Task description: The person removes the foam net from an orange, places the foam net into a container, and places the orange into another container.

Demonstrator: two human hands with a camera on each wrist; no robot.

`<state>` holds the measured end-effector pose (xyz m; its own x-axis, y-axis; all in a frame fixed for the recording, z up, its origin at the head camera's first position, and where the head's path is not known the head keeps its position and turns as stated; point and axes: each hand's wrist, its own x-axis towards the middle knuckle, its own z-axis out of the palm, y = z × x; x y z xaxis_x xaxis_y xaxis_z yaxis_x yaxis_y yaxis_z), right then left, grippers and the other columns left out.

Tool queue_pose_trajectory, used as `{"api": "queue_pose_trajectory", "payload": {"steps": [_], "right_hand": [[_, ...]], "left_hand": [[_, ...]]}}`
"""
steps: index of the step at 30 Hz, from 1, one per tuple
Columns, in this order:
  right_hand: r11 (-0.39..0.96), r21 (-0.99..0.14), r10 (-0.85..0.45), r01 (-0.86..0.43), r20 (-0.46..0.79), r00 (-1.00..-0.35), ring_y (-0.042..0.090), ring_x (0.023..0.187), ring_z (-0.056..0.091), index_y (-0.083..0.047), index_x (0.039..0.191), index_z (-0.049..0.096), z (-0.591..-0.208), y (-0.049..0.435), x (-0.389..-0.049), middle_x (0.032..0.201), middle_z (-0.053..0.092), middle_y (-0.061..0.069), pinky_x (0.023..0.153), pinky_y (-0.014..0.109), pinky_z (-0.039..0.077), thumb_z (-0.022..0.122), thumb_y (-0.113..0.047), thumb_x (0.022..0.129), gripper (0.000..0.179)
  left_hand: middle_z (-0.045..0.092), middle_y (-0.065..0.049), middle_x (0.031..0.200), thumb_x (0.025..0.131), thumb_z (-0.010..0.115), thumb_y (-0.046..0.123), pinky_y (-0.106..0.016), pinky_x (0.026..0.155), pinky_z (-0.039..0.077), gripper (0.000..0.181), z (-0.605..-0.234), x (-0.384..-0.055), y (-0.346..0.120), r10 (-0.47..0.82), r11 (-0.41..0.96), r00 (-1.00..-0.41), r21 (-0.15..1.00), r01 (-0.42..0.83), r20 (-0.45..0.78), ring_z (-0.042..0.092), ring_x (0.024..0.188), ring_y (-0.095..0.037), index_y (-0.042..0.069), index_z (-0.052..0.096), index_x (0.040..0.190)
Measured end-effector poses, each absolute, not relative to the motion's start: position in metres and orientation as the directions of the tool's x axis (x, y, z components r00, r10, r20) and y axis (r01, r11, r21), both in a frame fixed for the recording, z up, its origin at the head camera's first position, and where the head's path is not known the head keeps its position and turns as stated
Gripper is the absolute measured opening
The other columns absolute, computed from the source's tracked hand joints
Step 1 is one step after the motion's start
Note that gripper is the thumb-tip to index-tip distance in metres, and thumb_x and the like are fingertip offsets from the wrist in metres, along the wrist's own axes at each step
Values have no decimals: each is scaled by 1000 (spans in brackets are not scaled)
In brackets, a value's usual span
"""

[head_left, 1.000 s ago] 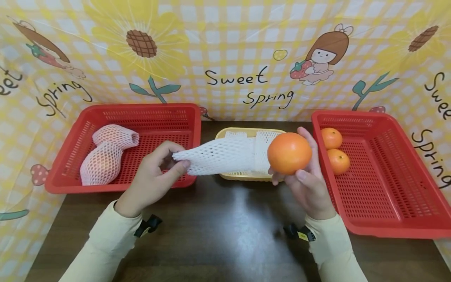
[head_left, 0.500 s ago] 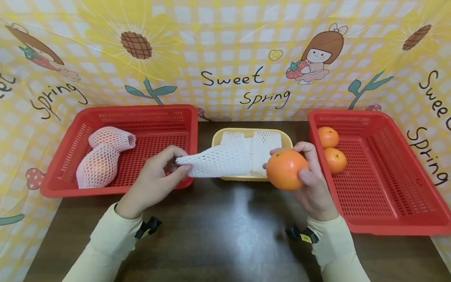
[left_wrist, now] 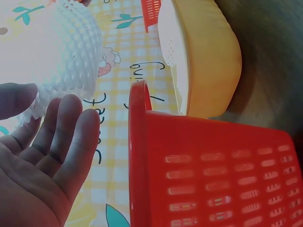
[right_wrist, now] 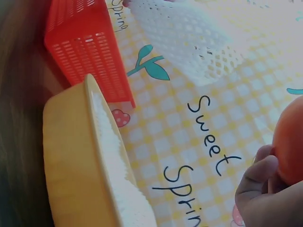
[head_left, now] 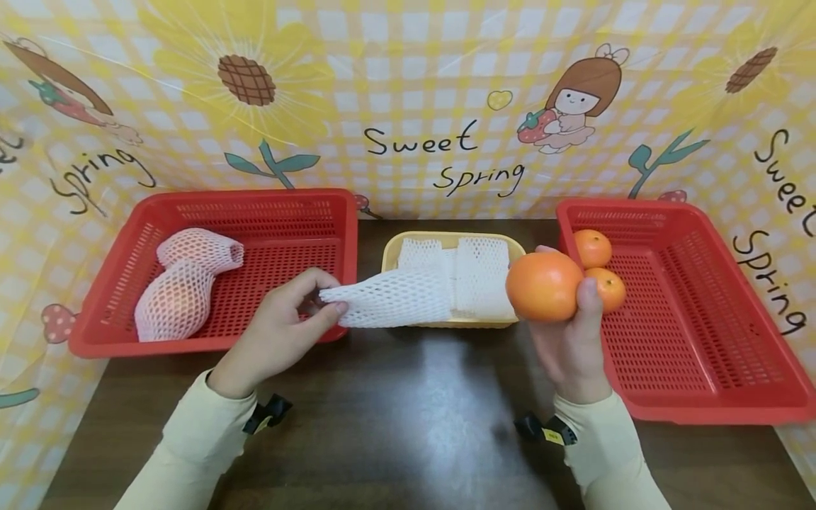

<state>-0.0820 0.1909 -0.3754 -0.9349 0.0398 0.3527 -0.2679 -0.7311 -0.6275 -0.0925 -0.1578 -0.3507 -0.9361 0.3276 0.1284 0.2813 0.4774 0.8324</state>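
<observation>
A white foam fruit net (head_left: 395,296) stretches sideways in front of the yellow basket, its left end pinched between thumb and fingers of my left hand (head_left: 280,329). The left wrist view shows the fingertips right at the end of the net (left_wrist: 71,56). My right hand (head_left: 570,350) holds an orange (head_left: 545,286) up, thumb on its right side, apart from the net's far end. Only part of the orange (right_wrist: 291,142) shows at the edge of the right wrist view. More folded white nets (head_left: 482,273) lie in the yellow basket (head_left: 390,248).
On the left stands a red basket (head_left: 213,345) with two fruits in pinkish foam nets (head_left: 173,301). To the right, another red basket (head_left: 720,412) has two bare oranges (head_left: 593,248) by its left wall. A printed cloth (head_left: 408,85) hangs behind the dark table (head_left: 382,425).
My right hand has drawn the orange away from the net's end, dipping and turning it, then raising it to the right. My left hand has kept its pinch on the net, which sits slightly lower.
</observation>
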Motion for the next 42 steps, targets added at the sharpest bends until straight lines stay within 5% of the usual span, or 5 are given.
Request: {"api": "queue_pose_trajectory", "payload": {"steps": [12,19,26,33,42], "right_hand": [[-573,-770,-35,-281,366,-930,28,119,52,2,149,37,-341,218,-67,136,46,18,97,35,49,51,0,97,54],[-279,-884,-39,-375,401,-915,31,113,56,5,150,36,-324,260,-63,134,48,26,88,32,55,51,17,90,62],[129,-952,-2,-276,278,-961,19,106,57,-10,151,45,-322,309,-77,133,54,12,85,18,51,54,7,96,58],[650,-759,-11,-35,37,-999,13,103,51,-21,157,33,-325,348,-89,136,44,7,74,13,49,67,-20,98,68],[871,-479,-205,-112,-147,-968,30,102,49,-7,134,45,-329,362,-96,119,49,14,66,37,52,85,-31,82,70]], "left_hand": [[67,-5,107,94,74,14,-32,71,56,21,-348,-92,-163,319,468,-937,837,284,139,62,87,-22,12,61,111],[66,-6,109,94,73,13,-31,68,56,22,-353,-86,-167,313,468,-943,845,258,115,61,88,-23,12,61,113],[66,-4,105,95,73,13,-33,64,57,20,-356,-83,-171,294,490,-949,835,251,112,61,84,-24,14,61,110],[66,-5,104,95,72,11,-32,65,57,20,-358,-83,-170,300,486,-945,832,269,130,62,84,-24,13,61,110],[67,-4,104,94,72,9,-31,66,57,19,-357,-86,-166,324,455,-932,836,307,165,64,85,-21,13,62,110]]}}
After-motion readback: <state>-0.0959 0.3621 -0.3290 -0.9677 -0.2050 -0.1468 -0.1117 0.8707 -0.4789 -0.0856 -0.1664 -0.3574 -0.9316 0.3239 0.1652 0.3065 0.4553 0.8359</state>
